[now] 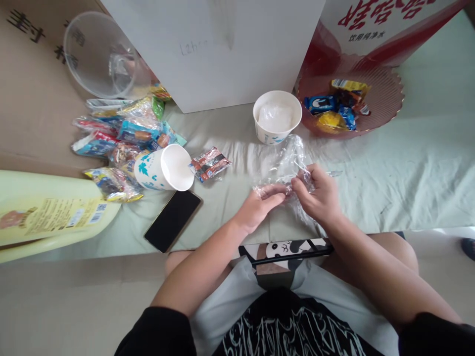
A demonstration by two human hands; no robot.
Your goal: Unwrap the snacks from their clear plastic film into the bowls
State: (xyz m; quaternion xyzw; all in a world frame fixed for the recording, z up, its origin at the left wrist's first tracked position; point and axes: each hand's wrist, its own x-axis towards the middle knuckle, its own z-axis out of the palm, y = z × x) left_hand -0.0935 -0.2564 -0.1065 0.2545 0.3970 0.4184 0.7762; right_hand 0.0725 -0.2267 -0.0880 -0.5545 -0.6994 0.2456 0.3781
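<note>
A crinkled sheet of thin clear plastic film (291,154) spreads over the green cloth in front of me; whether it is a bag or a loose sheet I cannot tell. My right hand (317,193) pinches it between thumb and fingers. My left hand (265,205) grips its near left part, thumb on top and fingertips partly under the plastic. Just beyond the film stands a white paper bowl (261,129) with clear plastic inside. Left of my hands lies a small reddish-brown snack packet (211,164), by the mouth of a tipped white paper cup (150,170).
A pink ribbed bowl (386,99) holds several wrapped snacks at the right. Snack packets (137,129) pile up at the left, near a clear plastic tub (89,64). A phone (173,221), a yellow-green jug (48,212) and a white box (237,54) are around.
</note>
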